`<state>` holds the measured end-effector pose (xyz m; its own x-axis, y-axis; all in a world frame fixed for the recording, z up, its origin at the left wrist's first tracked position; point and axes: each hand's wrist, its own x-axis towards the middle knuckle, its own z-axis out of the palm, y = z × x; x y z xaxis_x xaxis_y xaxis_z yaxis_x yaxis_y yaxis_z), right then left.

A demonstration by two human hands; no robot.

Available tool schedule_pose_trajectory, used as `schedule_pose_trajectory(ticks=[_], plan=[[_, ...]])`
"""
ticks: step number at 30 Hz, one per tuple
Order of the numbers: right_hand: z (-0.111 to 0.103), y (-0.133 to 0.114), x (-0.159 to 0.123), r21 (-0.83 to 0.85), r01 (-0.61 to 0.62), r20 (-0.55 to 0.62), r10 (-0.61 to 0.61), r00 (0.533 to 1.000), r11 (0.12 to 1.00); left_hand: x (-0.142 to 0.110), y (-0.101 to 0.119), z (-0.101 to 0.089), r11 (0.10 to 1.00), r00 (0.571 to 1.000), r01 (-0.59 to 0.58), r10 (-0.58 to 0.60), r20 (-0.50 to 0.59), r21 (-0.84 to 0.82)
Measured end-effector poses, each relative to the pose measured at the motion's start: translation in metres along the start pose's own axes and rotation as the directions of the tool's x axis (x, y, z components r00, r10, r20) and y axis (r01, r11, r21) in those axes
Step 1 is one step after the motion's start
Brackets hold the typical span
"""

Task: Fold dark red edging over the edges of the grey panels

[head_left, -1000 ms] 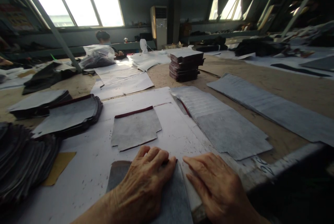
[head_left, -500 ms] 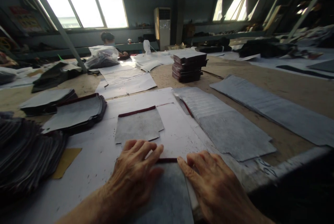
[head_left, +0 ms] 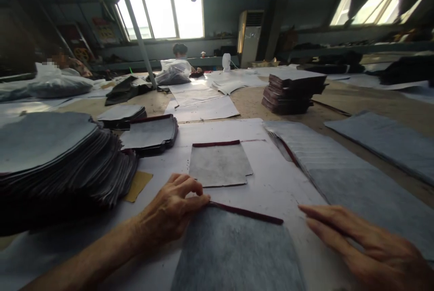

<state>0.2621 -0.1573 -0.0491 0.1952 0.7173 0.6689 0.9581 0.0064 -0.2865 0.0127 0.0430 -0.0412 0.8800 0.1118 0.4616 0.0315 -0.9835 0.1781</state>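
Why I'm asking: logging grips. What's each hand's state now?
Left hand: closed, pinching the red-edged grey panel by a corner.
Right hand: open, fingers extended, holding nothing.

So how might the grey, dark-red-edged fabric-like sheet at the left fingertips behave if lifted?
The grey fabric-like sheet looks thin and broad, so it would probably droop from the left hand. Its dark red edge strip looks thicker, so likely stiffer.

Dim room; glaring window (head_left: 156, 8) — backlight, overexposed; surface (head_left: 220, 130) below it softly lit — corners dark, stretched.
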Motion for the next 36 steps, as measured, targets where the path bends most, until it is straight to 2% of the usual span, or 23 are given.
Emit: schedule_pose_trajectory(ticks=[3, 5, 7, 9, 12, 14, 16, 18, 20, 23, 25, 26, 30, 33, 36], plan=[[0.007, -0.017, 0.016, -0.046, 0.140, -0.005, -0.140, 0.990, 0.989, 0.001, 0.000, 0.001, 0.999, 0.999, -0.035, 0.035, -0.023, -0.014], [0.021, -0.037, 0.026, 0.047, 0.200, 0.041, -0.202, 0.979, 0.979, 0.001, 0.000, 0.001, 0.998, 0.998, -0.058, 0.057, -0.024, -0.015], [0.039, -0.057, 0.034, 0.176, 0.199, 0.117, -0.222, 0.968, 0.964, 0.001, -0.002, 0.002, 0.998, 0.998, -0.065, 0.065, 0.000, -0.010], [0.056, -0.072, 0.037, 0.231, 0.182, 0.204, -0.231, 0.951, 0.956, 0.001, -0.005, 0.002, 0.997, 0.997, -0.080, 0.081, 0.020, -0.011], [0.071, -0.082, 0.036, 0.139, 0.317, 0.236, -0.342, 0.910, 0.938, 0.001, -0.007, 0.003, 0.994, 0.993, -0.111, 0.112, 0.029, -0.019], [0.073, -0.084, 0.034, 0.027, 0.444, 0.216, -0.439, 0.872, 0.895, 0.001, -0.007, 0.003, 0.993, 0.991, -0.119, 0.120, 0.055, -0.023], [0.073, -0.085, 0.032, -0.048, 0.507, 0.224, -0.485, 0.845, 0.861, 0.000, -0.006, 0.002, 0.992, 0.989, -0.124, 0.125, 0.083, -0.017], [0.070, -0.084, 0.032, -0.039, 0.505, 0.253, -0.481, 0.840, 0.862, 0.000, -0.005, 0.001, 0.992, 0.988, -0.127, 0.126, 0.092, -0.003], [0.068, -0.080, 0.035, 0.052, 0.427, 0.257, -0.425, 0.868, 0.903, 0.000, -0.004, 0.000, 0.992, 0.988, -0.127, 0.126, 0.086, 0.011], [0.064, -0.073, 0.041, 0.177, 0.255, 0.151, -0.282, 0.947, 0.951, 0.001, -0.004, 0.001, 0.992, 0.989, -0.125, 0.122, 0.087, 0.029], [0.065, -0.074, 0.045, 0.198, 0.238, 0.075, -0.257, 0.964, 0.951, 0.001, -0.004, 0.002, 0.991, 0.989, -0.128, 0.125, 0.082, 0.035], [0.067, -0.076, 0.046, 0.203, 0.250, 0.080, -0.271, 0.959, 0.947, 0.001, -0.004, 0.003, 0.991, 0.989, -0.128, 0.125, 0.078, 0.035], [0.078, -0.090, 0.043, 0.224, 0.293, 0.239, -0.344, 0.908, 0.929, 0.000, -0.005, 0.004, 0.994, 0.993, -0.107, 0.107, 0.045, -0.005], [0.083, -0.094, 0.037, 0.230, 0.342, 0.246, -0.395, 0.885, 0.911, -0.003, -0.008, -0.001, 0.992, 0.999, -0.033, 0.028, -0.041, -0.124], [0.085, -0.089, 0.033, 0.298, 0.297, 0.253, -0.375, 0.892, 0.907, -0.009, -0.004, -0.010, 0.979, 0.991, 0.050, -0.073, -0.115, -0.197]])
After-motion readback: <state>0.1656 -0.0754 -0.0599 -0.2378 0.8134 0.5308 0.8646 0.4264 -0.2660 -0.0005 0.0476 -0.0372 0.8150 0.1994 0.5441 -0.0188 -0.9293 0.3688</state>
